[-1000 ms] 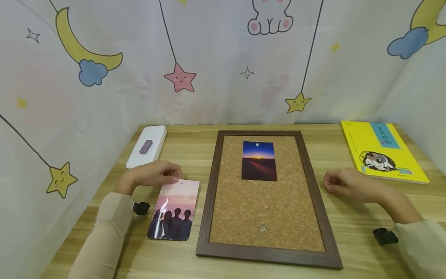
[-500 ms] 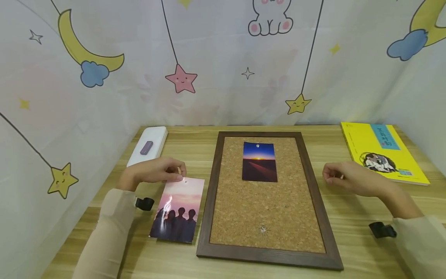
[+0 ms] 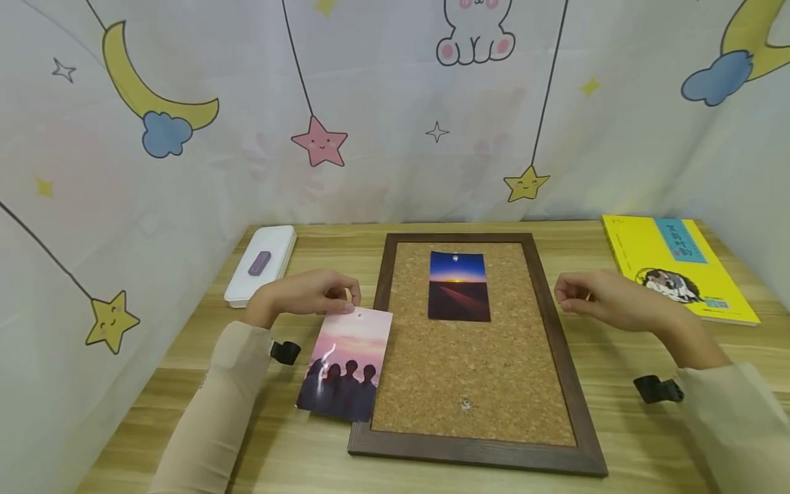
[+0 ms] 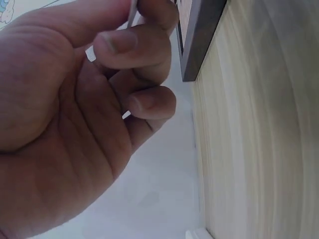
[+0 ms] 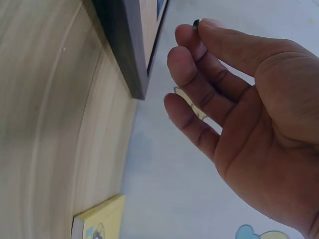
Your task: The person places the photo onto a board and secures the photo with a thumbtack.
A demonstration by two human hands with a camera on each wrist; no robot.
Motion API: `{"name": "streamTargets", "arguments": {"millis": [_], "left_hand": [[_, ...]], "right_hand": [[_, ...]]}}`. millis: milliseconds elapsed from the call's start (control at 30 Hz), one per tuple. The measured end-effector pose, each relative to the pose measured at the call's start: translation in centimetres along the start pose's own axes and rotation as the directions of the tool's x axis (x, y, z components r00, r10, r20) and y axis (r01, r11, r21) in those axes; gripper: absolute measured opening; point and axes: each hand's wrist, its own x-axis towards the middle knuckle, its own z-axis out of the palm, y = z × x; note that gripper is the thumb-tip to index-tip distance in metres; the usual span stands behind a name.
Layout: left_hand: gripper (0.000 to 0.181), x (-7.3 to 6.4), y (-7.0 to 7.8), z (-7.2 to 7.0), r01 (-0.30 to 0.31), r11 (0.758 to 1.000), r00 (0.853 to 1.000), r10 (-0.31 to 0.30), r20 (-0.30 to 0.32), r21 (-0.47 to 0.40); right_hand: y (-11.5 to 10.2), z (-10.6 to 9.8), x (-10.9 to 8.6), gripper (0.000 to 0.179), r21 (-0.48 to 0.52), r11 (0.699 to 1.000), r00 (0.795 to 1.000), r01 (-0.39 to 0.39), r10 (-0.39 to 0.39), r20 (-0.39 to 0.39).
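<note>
My left hand (image 3: 311,291) pinches a glossy photo (image 3: 345,367) of silhouetted people against a pink sky by its top edge, near a small hole. The photo's right side overlaps the left frame bar of a corkboard (image 3: 432,363). In the left wrist view only a thin edge of the photo shows between thumb and index finger. Just right of the board hovers my right hand (image 3: 617,302). Its thumb and index finger pinch a tiny dark push pin (image 5: 196,24), mostly covered by the fingertips. A sunset photo (image 3: 459,288) hangs from a pin at the board's upper part.
A silvery pin (image 3: 465,405) sits low on the cork. At the back left a white case (image 3: 280,250) bears a small purple block (image 3: 260,263). A yellow book (image 3: 673,264) lies at the back right. A patterned curtain (image 3: 395,178) stands behind the table.
My left hand has carried the photo rightward and slightly up, from the table to over the board's left edge. The right hand has moved a little left and up towards the board.
</note>
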Motion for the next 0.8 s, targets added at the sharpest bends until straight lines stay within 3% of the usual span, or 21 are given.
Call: {"name": "streamTargets", "arguments": {"millis": [333, 800], "left_hand": [[0.007, 3.0, 1.4, 1.1, -0.022, 0.997, 1.0, 0.022, 0.003, 0.069], [0.004, 6.6, 3.5, 2.2, -0.008, 0.997, 0.996, 0.001, 0.084, 0.075]], "right_hand": [[-0.8, 0.7, 2.0, 0.008, -0.001, 0.998, 0.997, -0.062, 0.061, 0.048], [-2.0, 1.6, 5.0, 0.009, 0.023, 1.0, 0.992, -0.02, 0.017, 0.125]]}}
